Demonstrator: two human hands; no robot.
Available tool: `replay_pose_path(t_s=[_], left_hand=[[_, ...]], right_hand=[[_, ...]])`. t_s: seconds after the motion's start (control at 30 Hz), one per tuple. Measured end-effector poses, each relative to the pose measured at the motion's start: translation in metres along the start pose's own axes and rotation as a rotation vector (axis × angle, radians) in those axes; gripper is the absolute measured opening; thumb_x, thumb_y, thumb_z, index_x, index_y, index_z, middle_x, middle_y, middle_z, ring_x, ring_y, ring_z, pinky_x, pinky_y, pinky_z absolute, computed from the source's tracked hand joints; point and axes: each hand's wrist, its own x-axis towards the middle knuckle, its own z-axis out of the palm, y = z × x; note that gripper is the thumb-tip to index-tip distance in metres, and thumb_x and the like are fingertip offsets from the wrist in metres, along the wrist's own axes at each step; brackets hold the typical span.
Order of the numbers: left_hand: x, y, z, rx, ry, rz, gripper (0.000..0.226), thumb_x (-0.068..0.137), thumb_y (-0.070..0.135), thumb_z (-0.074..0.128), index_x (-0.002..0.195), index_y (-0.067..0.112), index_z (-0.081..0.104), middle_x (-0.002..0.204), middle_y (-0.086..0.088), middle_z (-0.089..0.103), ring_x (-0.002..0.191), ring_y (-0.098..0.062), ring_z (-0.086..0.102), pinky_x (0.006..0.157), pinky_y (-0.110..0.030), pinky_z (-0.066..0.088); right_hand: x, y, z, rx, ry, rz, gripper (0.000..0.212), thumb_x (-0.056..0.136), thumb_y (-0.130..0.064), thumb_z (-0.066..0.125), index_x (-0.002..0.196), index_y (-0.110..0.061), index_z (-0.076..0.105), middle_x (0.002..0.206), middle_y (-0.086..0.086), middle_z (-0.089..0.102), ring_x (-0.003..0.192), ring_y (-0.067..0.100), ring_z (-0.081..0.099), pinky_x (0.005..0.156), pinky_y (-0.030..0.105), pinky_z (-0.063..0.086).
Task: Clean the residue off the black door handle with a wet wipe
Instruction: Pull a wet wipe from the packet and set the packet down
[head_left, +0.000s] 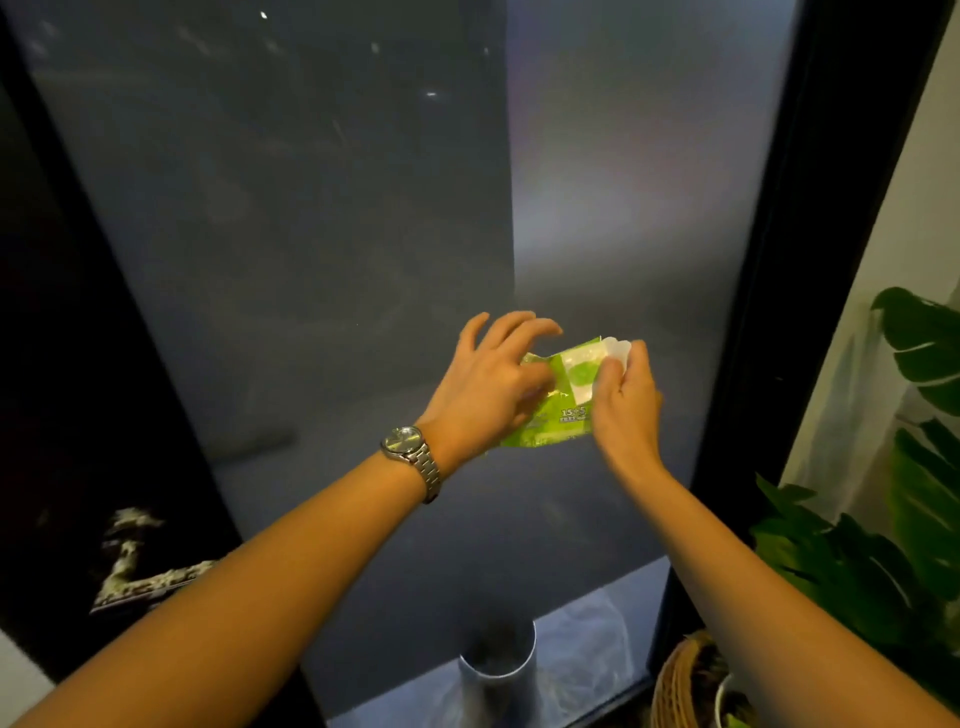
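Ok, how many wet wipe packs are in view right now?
1. The green wet wipe pack is held in front of the frosted glass door, between the left hand and right hand. No others visible.

Both forearms are bare, with no sleeves in view. The left hand has a silver watch at its wrist, with a round pale dial and a metal link band. The right hand wears nothing.

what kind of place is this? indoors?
Probably indoors at a home or office doorway: a frosted glass door in a black frame, leafy potted plants with a wicker basket beside it, and a light wall.
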Motion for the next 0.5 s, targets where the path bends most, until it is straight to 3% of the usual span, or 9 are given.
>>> replay_pose_path(t_s=[0.1, 0.17, 0.3, 0.5], left_hand=[[-0.001, -0.003, -0.004, 0.056, -0.091, -0.012, 0.004, 0.072, 0.023, 0.074, 0.076, 0.021, 0.073, 0.121, -0.007, 0.061, 0.118, -0.032, 0.053, 0.098, -0.061, 0.033], [-0.003, -0.005, -0.004, 0.059, -0.130, -0.033, 0.006, 0.075, 0.021, 0.071, 0.079, 0.020, 0.074, 0.119, -0.007, 0.062, 0.117, -0.031, 0.053, 0.099, -0.062, 0.031], [-0.004, -0.008, -0.002, -0.045, -0.193, -0.040, 0.018, 0.086, 0.023, 0.060, 0.095, 0.015, 0.072, 0.122, -0.006, 0.059, 0.118, -0.027, 0.048, 0.098, -0.047, 0.031], [-0.004, -0.010, 0.003, -0.130, -0.138, -0.033, 0.020, 0.087, 0.024, 0.055, 0.086, 0.010, 0.070, 0.114, -0.005, 0.060, 0.107, -0.023, 0.049, 0.090, -0.036, 0.032]], right_hand=[[-0.002, -0.004, 0.007, -0.038, 0.001, -0.062, 0.011, 0.098, -0.016, 0.033, 0.088, -0.013, 0.036, 0.059, -0.002, 0.044, 0.055, 0.023, 0.047, 0.051, 0.039, 0.040], [-0.005, -0.006, 0.010, -0.061, 0.005, -0.084, 0.011, 0.098, -0.015, 0.032, 0.088, -0.013, 0.034, 0.057, -0.002, 0.044, 0.052, 0.022, 0.046, 0.049, 0.037, 0.039], [-0.010, -0.008, 0.015, -0.080, 0.020, -0.121, 0.012, 0.099, -0.017, 0.032, 0.089, -0.012, 0.034, 0.059, -0.003, 0.045, 0.058, 0.028, 0.054, 0.050, 0.041, 0.046], [-0.013, -0.003, 0.016, -0.036, 0.038, -0.113, 0.013, 0.100, -0.016, 0.034, 0.088, -0.011, 0.035, 0.060, -0.006, 0.045, 0.058, 0.024, 0.053, 0.050, 0.040, 0.048]])
